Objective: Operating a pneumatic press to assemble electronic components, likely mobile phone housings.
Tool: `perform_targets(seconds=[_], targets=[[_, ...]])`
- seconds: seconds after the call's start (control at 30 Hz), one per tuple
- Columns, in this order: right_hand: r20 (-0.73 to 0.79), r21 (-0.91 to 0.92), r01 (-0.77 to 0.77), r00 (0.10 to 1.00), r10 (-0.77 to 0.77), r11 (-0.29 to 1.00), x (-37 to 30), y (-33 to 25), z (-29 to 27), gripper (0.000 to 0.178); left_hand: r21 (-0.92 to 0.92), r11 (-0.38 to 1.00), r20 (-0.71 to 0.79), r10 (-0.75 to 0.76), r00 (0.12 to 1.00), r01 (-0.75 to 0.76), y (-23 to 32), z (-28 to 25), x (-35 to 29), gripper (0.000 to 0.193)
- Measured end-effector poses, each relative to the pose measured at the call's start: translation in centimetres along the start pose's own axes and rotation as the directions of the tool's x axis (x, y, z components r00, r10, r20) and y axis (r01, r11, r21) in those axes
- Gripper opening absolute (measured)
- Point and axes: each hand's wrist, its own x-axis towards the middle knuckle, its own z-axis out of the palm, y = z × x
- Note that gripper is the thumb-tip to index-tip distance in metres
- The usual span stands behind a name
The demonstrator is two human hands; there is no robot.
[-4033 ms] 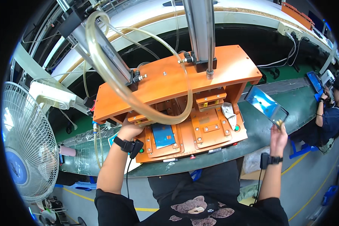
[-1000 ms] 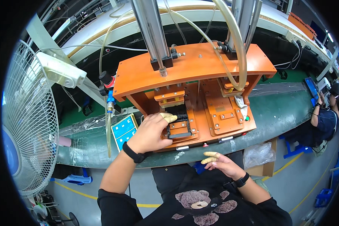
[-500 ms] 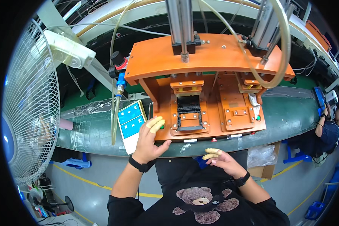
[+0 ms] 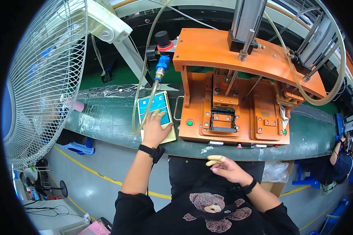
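My left hand (image 4: 157,127) rests over a blue sheet (image 4: 158,102) that bears small white pieces and lies on a pale pad. Its fingers are stretched out, with yellowish finger cots on some, and the thumb is apart. My right hand (image 4: 228,169) hovers in front of the bench edge, fingers loosely extended, cots on two, nothing visible in it. To the right of the sheet stands an orange two-station press (image 4: 196,113). A black plastic frame (image 4: 223,128) sits in its left fixture, its far end under the lowered press block (image 4: 225,101).
A green button (image 4: 190,123) is on the press's left front corner. An air hose (image 4: 137,113) hangs beside the sheet, below a blue fitting (image 4: 162,66). A caged fan (image 4: 47,86) fills the left side. Another person (image 4: 343,156) sits far right.
My left hand has moved from beside the press's green button onto the blue sheet. The left press block has come down over the black frame. The view has swung left; my right hand stays similar.
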Motion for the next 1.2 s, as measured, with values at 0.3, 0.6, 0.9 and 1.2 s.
perform_targets(seconds=[0.3,0.6,0.9,1.2], targets=[[0.193,-0.555,0.168,0.979,-0.07,0.815,8.5,-2.9,5.1,0.054,-0.039,0.996,0.021,-0.081,0.996,0.082,0.6,1.1,-0.3,0.038],[0.211,-0.899,0.27,0.957,-0.2,0.345,14.0,-1.9,7.6,0.065,-0.478,0.746,0.213,-0.414,0.885,0.464,-6.8,-5.0,5.2,0.019],[0.222,-0.8,0.498,0.764,-0.605,0.335,7.2,-8.8,7.2,0.058,-0.788,0.524,-0.109,-0.637,0.764,0.324,-12.6,-15.0,0.7,0.018],[-0.025,-0.999,0.017,0.616,-0.787,0.046,2.6,-14.1,-0.4,0.034,-0.678,0.545,0.525,-0.111,0.844,0.493,4.0,-13.6,-7.0,0.006]])
